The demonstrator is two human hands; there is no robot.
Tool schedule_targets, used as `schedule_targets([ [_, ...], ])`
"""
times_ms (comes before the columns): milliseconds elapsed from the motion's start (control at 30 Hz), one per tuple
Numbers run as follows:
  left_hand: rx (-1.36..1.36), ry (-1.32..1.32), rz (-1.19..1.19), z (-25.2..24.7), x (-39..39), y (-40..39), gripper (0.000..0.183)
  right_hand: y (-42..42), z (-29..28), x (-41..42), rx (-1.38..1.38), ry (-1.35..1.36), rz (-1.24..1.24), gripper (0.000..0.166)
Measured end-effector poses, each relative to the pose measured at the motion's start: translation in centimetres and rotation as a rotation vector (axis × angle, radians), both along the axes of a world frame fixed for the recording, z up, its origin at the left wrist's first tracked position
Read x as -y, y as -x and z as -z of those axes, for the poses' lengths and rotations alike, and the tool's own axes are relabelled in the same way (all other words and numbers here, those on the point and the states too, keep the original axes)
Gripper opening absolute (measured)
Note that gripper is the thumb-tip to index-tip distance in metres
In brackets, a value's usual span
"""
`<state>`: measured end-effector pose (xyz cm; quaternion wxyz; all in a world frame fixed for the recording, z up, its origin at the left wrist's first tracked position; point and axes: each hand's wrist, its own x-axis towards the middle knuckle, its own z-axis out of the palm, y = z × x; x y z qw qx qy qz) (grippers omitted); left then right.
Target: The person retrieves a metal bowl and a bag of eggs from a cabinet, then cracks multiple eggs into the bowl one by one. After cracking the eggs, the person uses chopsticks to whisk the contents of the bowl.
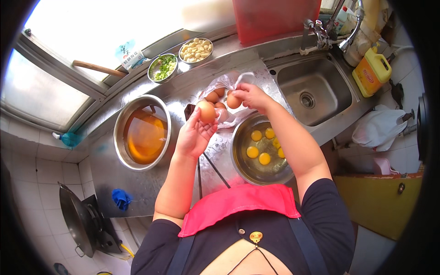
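Note:
My left hand (196, 137) holds a brown egg (207, 112) in its fingertips, palm turned up. Against the fingers of my right hand (252, 96) rests another brown egg (234, 100), at the edge of an open clear plastic bag (227, 82). Several more brown eggs (211, 97) lie in that bag, partly hidden behind both hands. Below my right forearm stands a steel bowl (237, 168) with several cracked eggs in it, their yolks (252, 152) whole. My forearm covers part of this bowl.
A steel basin (118, 120) of amber liquid stands left. Behind are bowls of chopped green onion (165, 67) and peeled garlic (196, 51). Two dark thin sticks (215, 168) lie near me. A sink (316, 92), tap (321, 34) and yellow jug (371, 72) are right; a blue cloth (121, 199) lies left.

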<state>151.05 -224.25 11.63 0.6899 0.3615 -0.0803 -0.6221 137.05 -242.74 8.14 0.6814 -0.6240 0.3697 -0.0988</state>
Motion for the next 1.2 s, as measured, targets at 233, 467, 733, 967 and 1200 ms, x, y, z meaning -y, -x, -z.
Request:
schedule_targets([
  [233,-0.135,-0.017,0.148,-0.4,-1.5,4.6,0.034,7.6,-3.8,-7.8,0.764,-0.567,0.266,0.031],
  [467,-0.241,-0.074,0.304,0.1,-1.6,9.3,0.037,10.1,-3.5,-13.2,0.550,1.201,0.308,0.042],
  [733,-0.182,-0.132,0.442,2.2,-1.9,9.5,0.042,12.7,-2.7,-13.0,0.594,-0.222,0.562,0.026],
  [967,0.030,-0.147,0.434,2.1,-1.2,10.0,0.029,13.9,-2.1,-13.0,0.396,-0.473,0.382,0.032],
  [1200,0.695,0.036,0.515,1.9,0.2,10.8,0.034,14.6,-1.0,-12.6,0.184,0.108,0.150,0.035],
])
